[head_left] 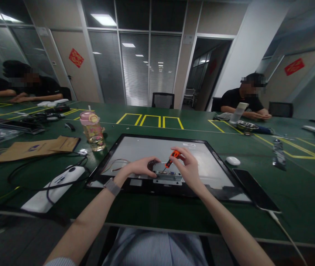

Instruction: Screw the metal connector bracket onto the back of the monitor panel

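Observation:
An orange-and-black screwdriver (173,159) is pinched in the fingers of my right hand (188,167). Its shaft slants down to the left, toward a small circuit board (166,172) on a silver metal bracket (170,179). My left hand (140,167) curls around a small dark part (152,165) at the bracket's left end, with the thumb close against the bracket. What exactly the dark part is, I cannot tell. Under both hands lies a flat screen panel (201,157) with a grey back and a black frame. Thin wires (115,161) run across its left side.
Left of the panel stand a pink-lidded drink bottle (92,131), a brown paper bag (39,147) and a white power strip (54,188) with black cables. To the right lie a white mouse (233,161) and a phone (255,190) on a cable. Several people sit across the green table (146,212).

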The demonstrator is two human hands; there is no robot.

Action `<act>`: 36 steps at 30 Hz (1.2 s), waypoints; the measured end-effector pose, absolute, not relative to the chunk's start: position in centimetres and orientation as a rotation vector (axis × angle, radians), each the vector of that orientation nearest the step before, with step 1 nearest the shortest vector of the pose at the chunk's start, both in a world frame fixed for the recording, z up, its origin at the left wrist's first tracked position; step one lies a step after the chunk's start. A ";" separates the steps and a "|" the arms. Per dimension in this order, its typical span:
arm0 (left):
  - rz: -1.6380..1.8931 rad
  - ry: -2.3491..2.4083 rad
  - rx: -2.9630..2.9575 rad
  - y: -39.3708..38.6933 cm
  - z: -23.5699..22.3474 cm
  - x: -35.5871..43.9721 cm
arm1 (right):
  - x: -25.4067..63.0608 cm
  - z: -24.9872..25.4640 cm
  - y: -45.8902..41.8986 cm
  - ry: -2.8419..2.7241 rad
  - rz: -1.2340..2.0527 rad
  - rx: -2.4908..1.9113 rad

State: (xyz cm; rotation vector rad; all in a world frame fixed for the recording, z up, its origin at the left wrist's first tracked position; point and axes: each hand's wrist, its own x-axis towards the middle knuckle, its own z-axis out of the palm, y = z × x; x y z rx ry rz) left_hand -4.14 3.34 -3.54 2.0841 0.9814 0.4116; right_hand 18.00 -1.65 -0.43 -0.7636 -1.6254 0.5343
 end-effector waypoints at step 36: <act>0.417 0.982 2.047 3.4 -3.6 -4.1 | 19.0 -0.3 -0.9 -1.602 0.952 -0.618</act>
